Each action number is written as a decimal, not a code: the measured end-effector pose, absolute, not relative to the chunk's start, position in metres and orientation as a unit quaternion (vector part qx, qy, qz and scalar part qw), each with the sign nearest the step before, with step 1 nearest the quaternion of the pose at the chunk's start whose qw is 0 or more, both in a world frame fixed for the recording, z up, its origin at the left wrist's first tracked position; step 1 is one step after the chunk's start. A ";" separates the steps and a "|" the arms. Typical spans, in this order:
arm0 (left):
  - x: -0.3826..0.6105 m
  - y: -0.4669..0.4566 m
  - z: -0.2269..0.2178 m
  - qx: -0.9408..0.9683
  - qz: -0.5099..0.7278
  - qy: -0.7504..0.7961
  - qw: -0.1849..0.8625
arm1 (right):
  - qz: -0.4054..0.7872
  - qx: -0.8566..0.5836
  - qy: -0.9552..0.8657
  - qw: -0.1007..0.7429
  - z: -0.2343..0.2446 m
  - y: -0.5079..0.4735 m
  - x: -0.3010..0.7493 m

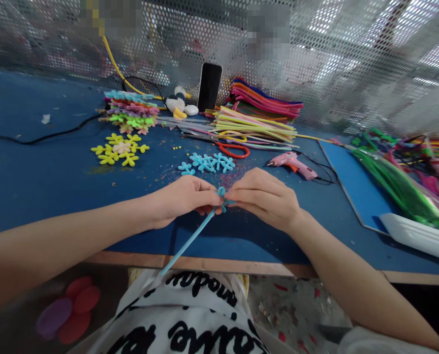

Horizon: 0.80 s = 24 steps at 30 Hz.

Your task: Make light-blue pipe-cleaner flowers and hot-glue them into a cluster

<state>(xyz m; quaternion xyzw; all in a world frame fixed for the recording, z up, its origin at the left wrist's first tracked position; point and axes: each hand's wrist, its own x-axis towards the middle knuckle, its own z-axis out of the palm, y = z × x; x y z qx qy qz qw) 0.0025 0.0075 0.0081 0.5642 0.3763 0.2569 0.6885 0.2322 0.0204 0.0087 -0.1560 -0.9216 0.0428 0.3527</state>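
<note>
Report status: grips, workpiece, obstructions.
Left grip and right grip pinching blue fuzzy flower. Light-blue stem slanting down over table edge. Nothing seen blocking; pink glue gun beyond right grip.

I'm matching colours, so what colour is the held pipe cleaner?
The pipe cleaner is light blue; head view.

Pale glare comes through the mesh panel (pixel 337 93) at upper right, with stretched edges and 2 pixelated patches.

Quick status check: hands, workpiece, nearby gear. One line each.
Left hand: pinching blue pipe cleaner
Right hand: pinching its looped end
Blue pipe cleaner: looped at one end, tail straight
Smartphone: upright, screen dark
Pink glue gun: lying on its side
Scissors: lying flat, blade opening unclear
Blue flowers: shaped, grouped
Yellow flowers: shaped, clustered
</note>
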 end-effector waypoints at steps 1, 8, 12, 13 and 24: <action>0.002 0.008 0.008 0.556 0.257 0.376 0.695 | 0.055 -0.163 -0.918 0.357 0.010 0.020 0.232; 0.000 0.009 0.010 0.517 0.267 0.386 0.716 | 0.164 -0.197 -0.884 0.392 0.013 0.017 0.226; 0.000 0.009 0.010 0.507 0.283 0.382 0.719 | 0.231 -0.263 -0.835 0.424 0.014 0.013 0.221; 0.000 0.009 0.009 0.502 0.286 0.379 0.723 | 0.249 -0.277 -0.824 0.428 0.014 0.012 0.219; 0.001 0.010 0.005 0.445 0.275 0.359 0.773 | 0.247 -0.284 -0.831 0.410 0.015 0.010 0.218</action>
